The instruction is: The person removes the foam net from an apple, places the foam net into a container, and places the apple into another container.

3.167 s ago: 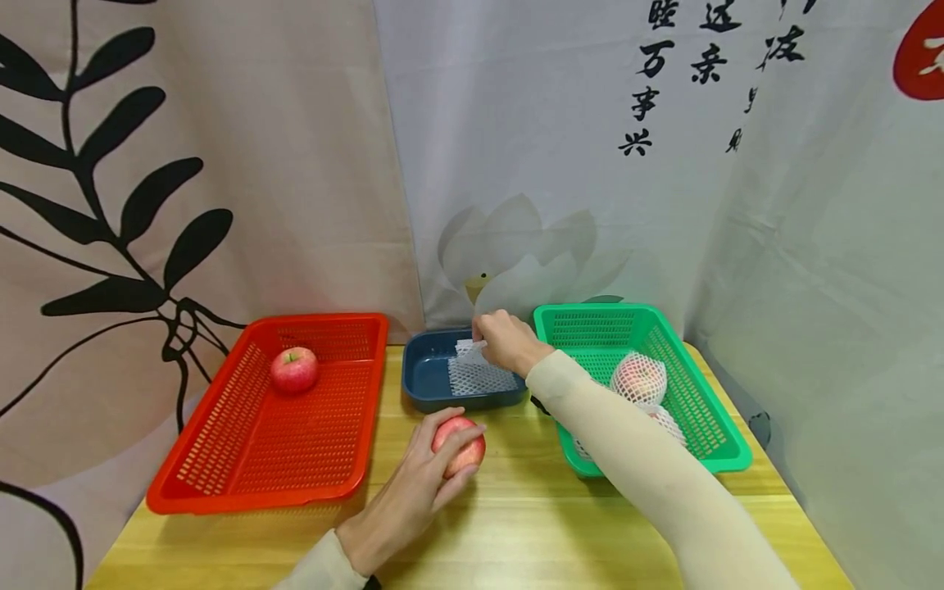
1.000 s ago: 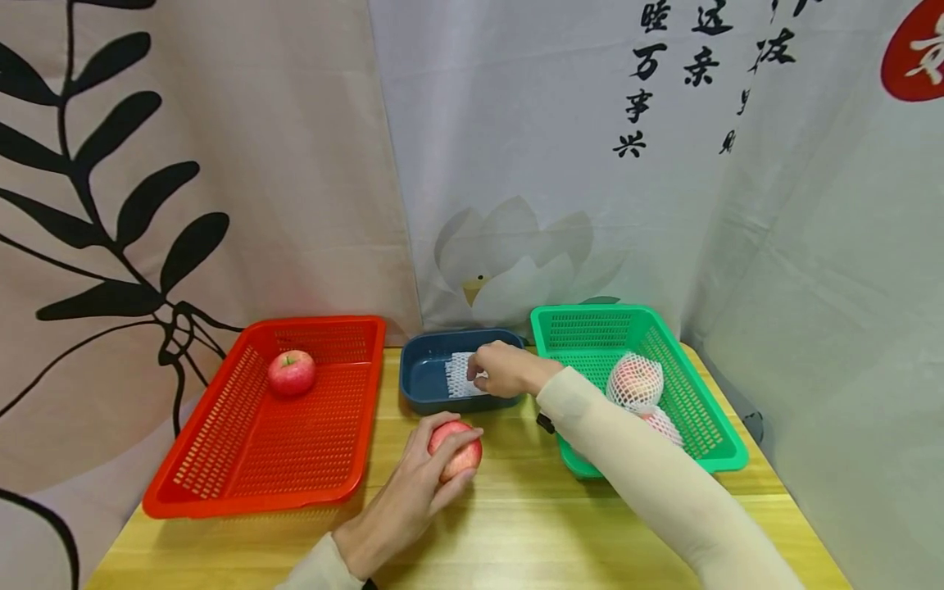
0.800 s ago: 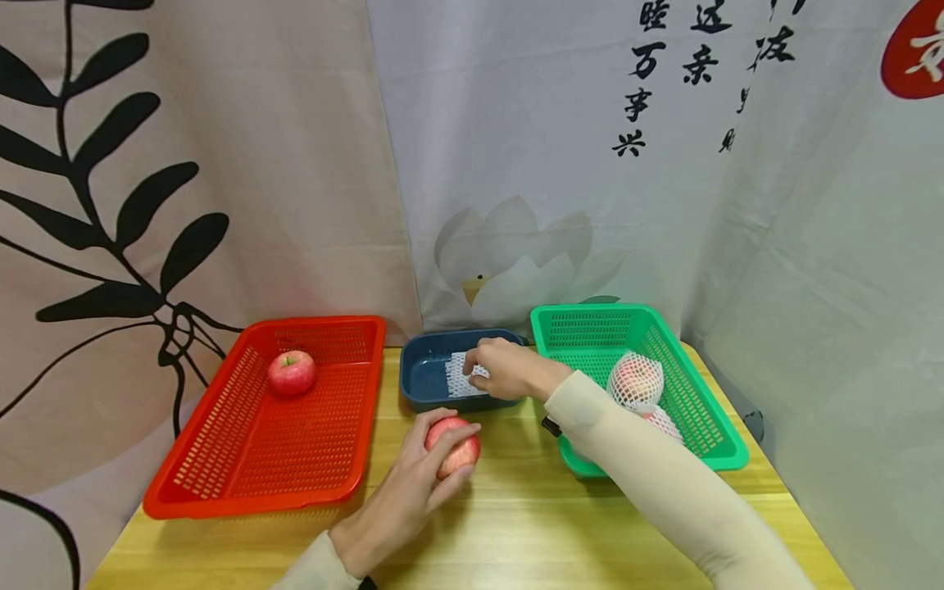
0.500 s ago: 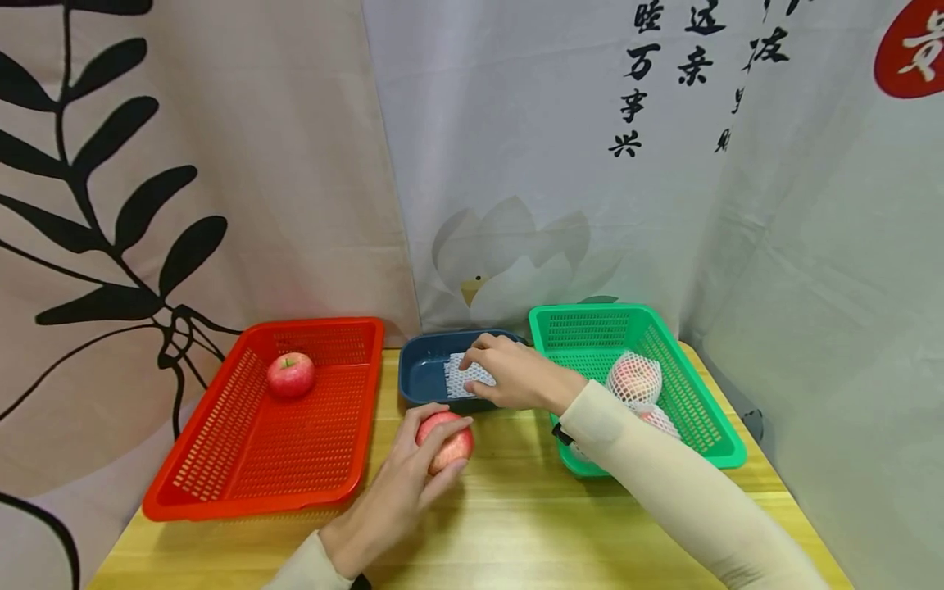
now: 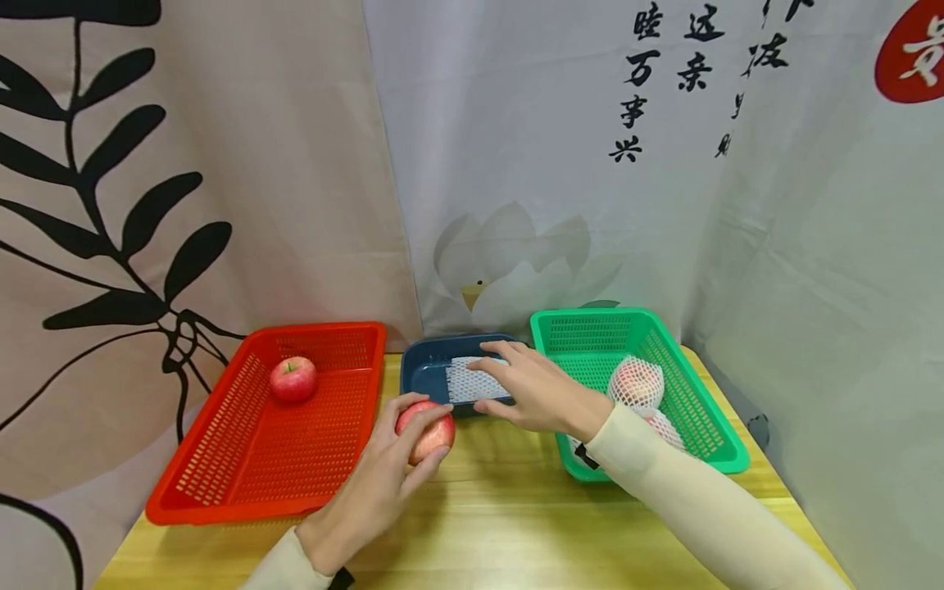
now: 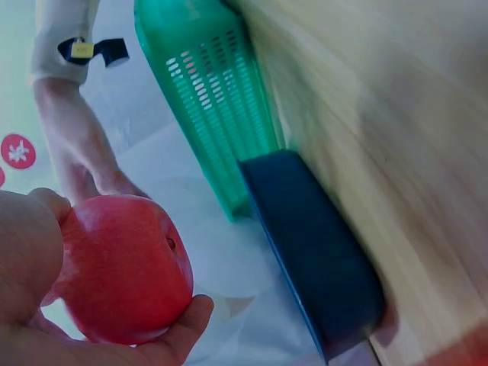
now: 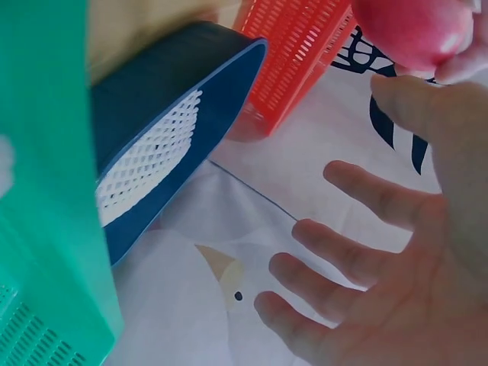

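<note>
The left grip point(image 5: 378, 478) is curled, the right grip point(image 5: 544, 390) loosely spread.

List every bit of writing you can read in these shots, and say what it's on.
"睦万事兴": black column on the cloth backdrop.
"远亲": next black column, same cloth.
"贵": white, on the red seal at the cloth's right.
Unreadable: the cut-off or folded characters further right; the blurred red roundel and tiny yellow tag in the left wrist view.
</note>
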The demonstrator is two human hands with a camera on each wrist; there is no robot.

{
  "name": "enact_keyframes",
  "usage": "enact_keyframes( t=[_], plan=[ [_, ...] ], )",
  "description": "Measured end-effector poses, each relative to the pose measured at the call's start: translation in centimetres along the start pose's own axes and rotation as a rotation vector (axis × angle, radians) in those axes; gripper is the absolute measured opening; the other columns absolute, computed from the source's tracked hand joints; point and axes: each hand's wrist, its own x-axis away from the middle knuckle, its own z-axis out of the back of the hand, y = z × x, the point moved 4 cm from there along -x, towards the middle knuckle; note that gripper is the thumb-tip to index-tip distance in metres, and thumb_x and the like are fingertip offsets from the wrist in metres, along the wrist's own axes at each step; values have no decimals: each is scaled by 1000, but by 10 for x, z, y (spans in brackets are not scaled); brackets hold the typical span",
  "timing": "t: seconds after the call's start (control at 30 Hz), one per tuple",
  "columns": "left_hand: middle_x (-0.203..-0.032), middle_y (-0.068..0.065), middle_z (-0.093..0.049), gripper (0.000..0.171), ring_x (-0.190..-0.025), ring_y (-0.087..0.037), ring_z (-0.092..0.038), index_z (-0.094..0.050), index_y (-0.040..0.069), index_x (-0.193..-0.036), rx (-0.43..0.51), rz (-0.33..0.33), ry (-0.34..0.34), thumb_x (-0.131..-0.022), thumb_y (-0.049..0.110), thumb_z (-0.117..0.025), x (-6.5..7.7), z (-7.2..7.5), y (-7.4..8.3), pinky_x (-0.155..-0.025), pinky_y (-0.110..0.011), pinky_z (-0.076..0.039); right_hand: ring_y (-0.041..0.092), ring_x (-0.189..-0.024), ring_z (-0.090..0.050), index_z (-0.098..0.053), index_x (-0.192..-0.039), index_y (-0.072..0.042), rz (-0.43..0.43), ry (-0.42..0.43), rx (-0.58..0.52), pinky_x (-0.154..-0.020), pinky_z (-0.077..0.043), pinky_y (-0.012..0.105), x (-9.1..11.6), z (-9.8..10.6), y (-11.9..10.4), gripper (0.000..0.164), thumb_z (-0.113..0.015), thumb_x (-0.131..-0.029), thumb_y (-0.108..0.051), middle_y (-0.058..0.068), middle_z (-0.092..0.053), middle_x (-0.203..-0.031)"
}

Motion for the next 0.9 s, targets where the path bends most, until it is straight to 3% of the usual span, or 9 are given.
enact_keyframes(
  t=[0.3, 0.47, 0.73, 0.9],
  plan=[
    [-161, -19, -53, 56, -145, -40, -61, -66, 26, -161, -22, 76, 13, -109, 25, -85, -5, 19, -10, -107, -55, -70, 46, -168, -50, -58, -172, -23, 5, 36, 56, -135, -44, 72, 17, 0, 8, 73, -75, -112, -59, 18, -50, -182],
    [-156, -22, -54, 57, -139, -40, -61, -67, 20, -160, -43, 81, 43, -107, 20, -88, -10, 31, -17, -102, -54, -71, 51, -169, -47, -57, -173, -23, 19, 60, 74, -135, -42, 74, 25, 1, 14, 74, -76, -111, -59, 20, -51, -182],
    [-156, -19, -54, 57, -145, -36, -55, -68, 21, -160, -56, 111, 28, -106, 21, -88, -16, 49, -30, -103, -54, -70, 54, -170, -44, -57, -173, -23, -27, 70, 61, -135, -41, 77, 41, 2, 32, 74, -75, -111, -59, 21, -48, -183],
    [-152, -21, -56, 54, -145, -36, -55, -70, 15, -156, -75, 122, 43, -105, 17, -89, -18, 59, -38, -101, -56, -70, 54, -170, -44, -58, -172, -22, -64, 70, 53, -134, -41, 78, 49, 2, 45, 72, -76, -111, -56, 20, -49, -182]
  ],
)
